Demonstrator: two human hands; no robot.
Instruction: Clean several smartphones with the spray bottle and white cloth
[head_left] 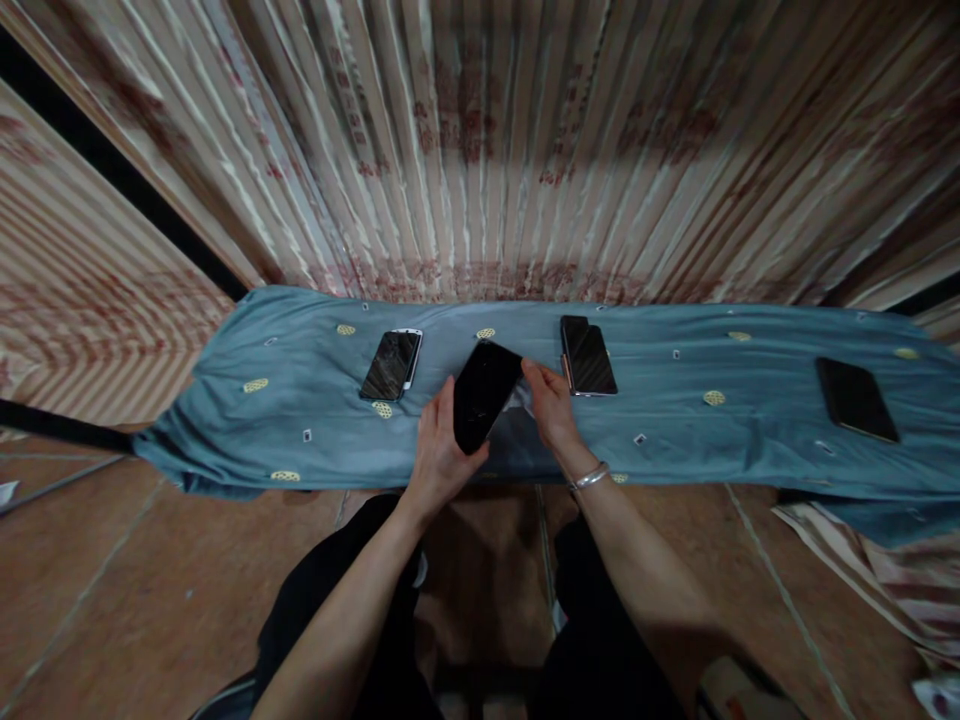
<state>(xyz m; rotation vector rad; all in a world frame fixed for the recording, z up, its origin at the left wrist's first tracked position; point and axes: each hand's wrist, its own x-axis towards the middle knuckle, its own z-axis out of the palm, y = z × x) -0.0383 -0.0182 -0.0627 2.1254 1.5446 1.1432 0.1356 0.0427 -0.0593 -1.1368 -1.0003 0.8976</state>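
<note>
both hands meet over the middle of the long worktop: the left hand (439,455) cups the lower end of a dark phone (484,395) from beneath, fingers closed around its edge, while the right hand (550,405) pinches the upper corner between thumb and fingertips, a metal bangle (590,476) at that wrist. held this way the phone stands tilted off the surface, its glossy face turned up toward the person, as if propped for a close look rather than laid down. from where i stand the biggest thing is the striped curtain (480,140) hanging behind, with faint reddish printed marks that are too blurred to read. in front of it the worktop is draped in a blue-grey cloth (712,440), dotted with small yellow oval motifs and tiny square ones, probably there to give the handsets a soft bed. spaced along it, well apart, lie the other handsets face up: a black phone (855,398) far to the right, a pair of overlapped phones (587,357) just beside the right hand, and a silver-edged phone (391,364) to the left whose glass looks cracked. under the lifted phone a pale scrap shows, though i cannot tell what it is. no brand name or logo can be made out on any screen or casing.
</note>
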